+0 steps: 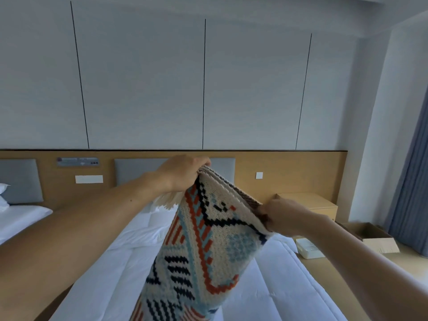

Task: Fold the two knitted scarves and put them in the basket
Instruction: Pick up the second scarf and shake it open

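Observation:
A cream knitted scarf [203,246] with orange, light blue and navy patterns hangs in the air above the bed, doubled over at its top edge. My left hand [183,172] pinches the upper left corner, where a cream fringe sticks out below the fingers. My right hand [280,214] grips the upper right corner, lower than the left. The scarf's lower part runs out of the bottom of the view. I see neither a second scarf nor a basket.
A bed with a white quilt [273,281] lies below the scarf, with a wooden headboard wall [289,174] behind. A second bed [20,218] is at the left. A wooden nightstand [310,202], a white box [309,247] and an open cardboard box [375,237] are at the right.

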A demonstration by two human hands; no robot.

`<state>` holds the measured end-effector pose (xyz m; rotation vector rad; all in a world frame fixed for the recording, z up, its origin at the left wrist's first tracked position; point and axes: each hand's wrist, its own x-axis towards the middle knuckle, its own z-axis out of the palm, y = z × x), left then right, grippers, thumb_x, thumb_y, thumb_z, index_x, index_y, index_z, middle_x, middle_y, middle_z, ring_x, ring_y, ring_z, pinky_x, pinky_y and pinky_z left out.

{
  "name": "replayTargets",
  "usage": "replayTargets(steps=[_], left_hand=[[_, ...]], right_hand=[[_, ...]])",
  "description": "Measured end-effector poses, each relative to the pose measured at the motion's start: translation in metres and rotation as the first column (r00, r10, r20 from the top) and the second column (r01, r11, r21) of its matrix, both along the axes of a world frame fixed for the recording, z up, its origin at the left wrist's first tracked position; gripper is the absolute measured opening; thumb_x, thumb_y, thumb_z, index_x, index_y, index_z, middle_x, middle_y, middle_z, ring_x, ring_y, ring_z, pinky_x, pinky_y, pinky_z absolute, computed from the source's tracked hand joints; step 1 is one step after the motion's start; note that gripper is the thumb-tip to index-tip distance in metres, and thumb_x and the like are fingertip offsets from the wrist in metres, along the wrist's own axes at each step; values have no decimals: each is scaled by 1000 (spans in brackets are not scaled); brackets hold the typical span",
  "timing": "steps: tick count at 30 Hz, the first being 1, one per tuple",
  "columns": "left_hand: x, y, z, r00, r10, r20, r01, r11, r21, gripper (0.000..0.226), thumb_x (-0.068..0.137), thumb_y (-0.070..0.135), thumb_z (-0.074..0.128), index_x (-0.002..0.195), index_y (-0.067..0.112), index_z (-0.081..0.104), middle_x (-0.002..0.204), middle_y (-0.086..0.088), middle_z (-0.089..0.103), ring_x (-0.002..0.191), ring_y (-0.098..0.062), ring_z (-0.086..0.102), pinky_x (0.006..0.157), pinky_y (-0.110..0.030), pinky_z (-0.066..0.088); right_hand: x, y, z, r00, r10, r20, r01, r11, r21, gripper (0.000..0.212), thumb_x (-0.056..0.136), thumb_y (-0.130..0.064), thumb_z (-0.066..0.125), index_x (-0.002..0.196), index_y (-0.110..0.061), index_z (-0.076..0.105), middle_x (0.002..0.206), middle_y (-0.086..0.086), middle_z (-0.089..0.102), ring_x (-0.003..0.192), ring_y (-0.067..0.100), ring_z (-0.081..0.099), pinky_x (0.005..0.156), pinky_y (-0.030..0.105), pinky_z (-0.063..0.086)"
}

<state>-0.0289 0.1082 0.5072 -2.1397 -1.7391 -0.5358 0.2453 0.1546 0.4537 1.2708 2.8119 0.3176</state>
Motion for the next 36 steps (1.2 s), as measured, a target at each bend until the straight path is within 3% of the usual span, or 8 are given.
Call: replayTargets(steps=[5,10,14,19,24,31,33,36], left_hand=[[-8,-2,-9,999,33,-15,-33,999,-19,46,94,0,41,133,22,50,129,-6,61,111,-25,59,83,-32,45],[-16,-6,-17,998,59,-1,-59,997,-54,46,94,-1,39,132,22,50,127,-6,62,108,-26,60,79,-31,42],[-24,-7,-21,998,66,11,-66,997,-47,45,94,0,39,130,23,51,125,-7,63,106,-26,61,84,-36,48],[-31,-8,-22,998,56,39,-55,998,-26,41,95,2,40,127,23,54,116,-6,65,99,-23,61,83,-37,49],[-38,-8,-30,996,73,54,-69,994,-81,39,94,1,40,122,22,58,108,-3,65,96,-25,60,82,-40,50],[-69,-10,-36,982,183,53,-177,979,-105,25,92,4,41,100,21,58,89,-5,66,80,-26,61,70,-46,52],[-74,-12,-39,979,202,18,-197,968,-156,28,92,6,40,101,28,57,92,-2,67,81,-24,61,72,-46,53],[-73,-11,-49,980,198,-21,-198,959,-203,35,92,4,38,106,31,56,96,-1,66,82,-24,60,73,-47,53]], right_hand=[[-17,0,-12,992,39,123,-27,994,-102,8,87,-14,49,92,-20,51,78,-1,54,79,24,59,68,36,52],[-27,0,-18,984,0,177,31,985,-170,15,76,-19,59,88,-10,59,77,5,58,67,20,51,58,33,46],[-32,-4,-22,970,-32,239,55,994,-91,13,77,-9,53,66,-11,46,63,1,42,58,19,41,48,28,33],[-34,-8,-29,976,14,218,-5,999,-41,11,83,-12,49,83,-9,59,69,2,46,68,22,45,54,30,35],[-38,-23,-12,953,219,-208,-226,974,-10,18,99,-23,46,99,-13,60,98,0,58,85,16,53,71,25,39],[-42,-24,-4,796,127,-592,-274,948,-164,19,102,-29,46,97,-14,56,66,-5,54,42,1,49,44,12,35],[-40,-24,-1,831,181,-526,-270,958,-96,21,102,-33,47,100,-16,58,63,-9,54,41,2,49,44,12,35],[-44,-28,3,888,403,-220,-352,905,238,30,103,-41,38,106,-18,57,55,-14,46,44,6,46,44,14,25]])
